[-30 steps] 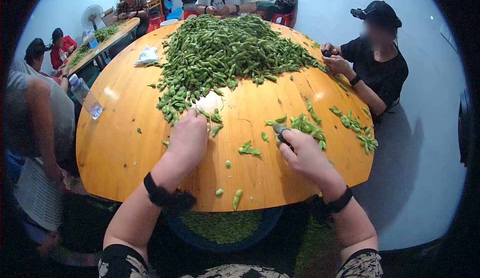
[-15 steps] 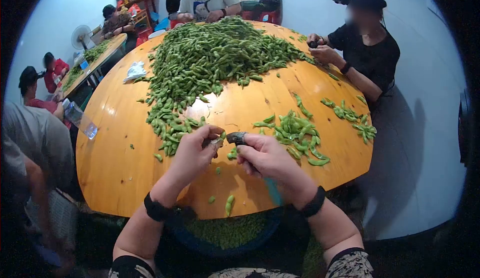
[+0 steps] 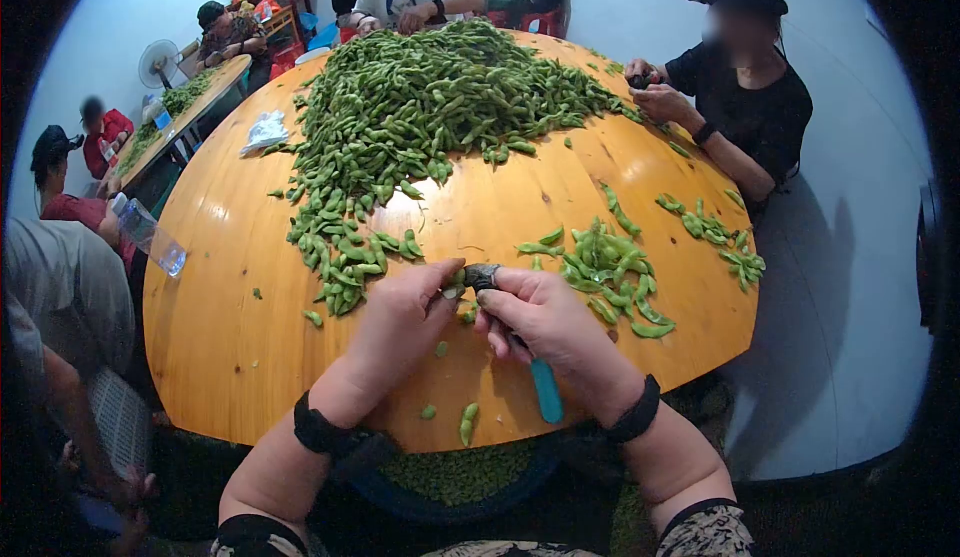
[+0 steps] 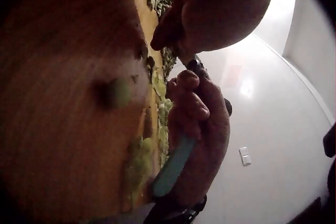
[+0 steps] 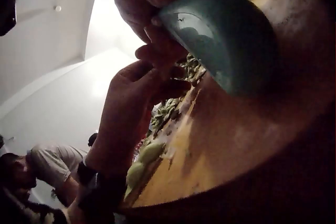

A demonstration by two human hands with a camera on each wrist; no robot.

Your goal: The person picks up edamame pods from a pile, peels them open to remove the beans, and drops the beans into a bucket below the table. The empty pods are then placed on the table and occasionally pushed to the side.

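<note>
My left hand [image 3: 395,312] pinches a green soybean pod [image 3: 455,282] between thumb and fingers, over the near part of the table. Right beside it, my right hand [image 3: 545,312] has its fingers curled round a tool with a teal handle [image 3: 546,392]; its working end is hidden. A dark cover [image 3: 481,276] sits on a digit of the right hand, its tip right at the pod. The teal handle [image 5: 226,40] looms large in the right wrist view. In the left wrist view the right hand [image 4: 202,113] faces the left fingertips.
A big heap of pods [image 3: 430,107] covers the far side of the wooden table [image 3: 220,357]. Opened pods [image 3: 610,267] lie at the right. A tub of beans [image 3: 455,477] stands below the near edge. A bottle [image 3: 150,235] lies at the left; a person [image 3: 745,97] sits at right.
My left hand has come from the heap's near edge and the right hand from the pods at the right; they now meet in the middle. The teal handle has come into view below the right hand.
</note>
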